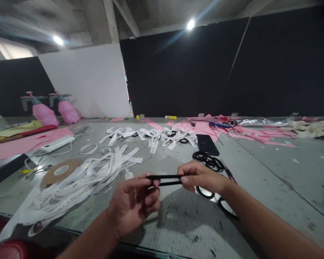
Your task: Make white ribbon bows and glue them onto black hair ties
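Note:
A black hair tie (167,176) is stretched into a narrow loop between my two hands, above the table. My left hand (136,201) pinches its left end between thumb and fingertips. At the right end my right hand (199,176) closes thumb and fingers on it. Just behind my right hand lies a pile of black hair ties (209,160). Two black rings like scissor handles (205,193) show beneath my right forearm, partly hidden. Left of my left hand spreads a heap of white printed ribbon (78,190), with a small white bottle (129,174) near its edge.
White ribbon bows (156,135), some with black hair ties, lie in a row farther back. A dark phone (207,144) is to their right. A ribbon spool (61,170) and a white power strip (58,143) are at left. Pink sheets (202,126) and spray bottles (68,110) stand behind.

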A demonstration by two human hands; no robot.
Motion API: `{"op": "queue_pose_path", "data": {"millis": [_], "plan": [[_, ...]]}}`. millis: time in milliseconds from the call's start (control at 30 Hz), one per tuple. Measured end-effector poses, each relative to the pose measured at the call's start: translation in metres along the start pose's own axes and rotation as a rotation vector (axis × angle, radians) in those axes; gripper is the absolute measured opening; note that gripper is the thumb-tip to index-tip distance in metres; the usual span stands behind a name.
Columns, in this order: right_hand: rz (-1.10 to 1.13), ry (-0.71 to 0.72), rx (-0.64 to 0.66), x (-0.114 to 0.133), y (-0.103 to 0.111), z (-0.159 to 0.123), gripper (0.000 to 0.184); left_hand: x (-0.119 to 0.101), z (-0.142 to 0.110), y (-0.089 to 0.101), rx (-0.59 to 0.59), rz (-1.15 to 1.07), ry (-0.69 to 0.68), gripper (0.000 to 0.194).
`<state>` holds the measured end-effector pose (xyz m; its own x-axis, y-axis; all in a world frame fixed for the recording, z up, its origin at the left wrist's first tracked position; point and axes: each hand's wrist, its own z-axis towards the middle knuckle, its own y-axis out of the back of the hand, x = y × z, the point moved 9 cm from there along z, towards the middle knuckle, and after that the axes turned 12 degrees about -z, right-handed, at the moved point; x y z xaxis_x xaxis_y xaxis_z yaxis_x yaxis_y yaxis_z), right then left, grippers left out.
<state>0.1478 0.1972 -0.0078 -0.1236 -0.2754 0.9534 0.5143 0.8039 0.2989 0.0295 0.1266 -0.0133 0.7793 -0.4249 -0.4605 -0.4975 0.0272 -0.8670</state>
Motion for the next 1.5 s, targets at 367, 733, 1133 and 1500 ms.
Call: {"op": "queue_pose_path", "data": {"millis": [367, 733, 1133, 1500], "plan": [[-0.099, -0.013, 0.07, -0.006, -0.039, 0.015, 0.033, 0.035, -0.011, 0.035, -0.139, 0.669, 0.094, 0.039], [-0.937, -0.07, -0.227, -0.021, -0.006, 0.021, 0.028, -0.057, -0.08, 0.054, -0.426, 1.651, -0.495, 0.016], [-1.101, 0.097, -0.314, -0.008, -0.014, 0.019, 0.031, -0.152, -0.098, 0.068, -0.944, 2.305, -0.642, 0.026], [-1.151, 0.126, -0.437, -0.003, -0.007, 0.019, 0.03, -0.195, -0.192, 0.049, -1.065, 1.597, -1.085, 0.019]]}}
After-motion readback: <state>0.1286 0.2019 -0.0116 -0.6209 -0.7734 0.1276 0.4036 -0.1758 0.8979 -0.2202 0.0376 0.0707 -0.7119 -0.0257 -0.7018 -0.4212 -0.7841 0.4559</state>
